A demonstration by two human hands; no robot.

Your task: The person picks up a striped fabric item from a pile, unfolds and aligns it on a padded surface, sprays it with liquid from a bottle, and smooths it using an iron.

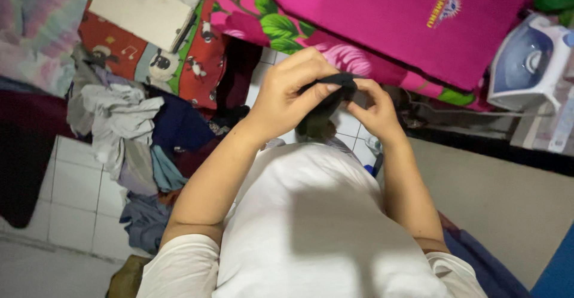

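Note:
Both my hands are raised in front of my chest and pinch a small dark piece of cloth (333, 98), which hangs down between them. My left hand (287, 92) grips its upper left edge with thumb and fingers. My right hand (373, 109) holds the upper right edge, fingers curled. The lower part of the cloth droops toward my white shirt (311, 226).
A heap of mixed clothes (134, 136) lies on the white tiled floor (72, 196) at the left. A magenta mattress or cushion (388, 17) and flowered bedding (269, 20) fill the top. A blue and white steam iron (529, 62) stands at the upper right.

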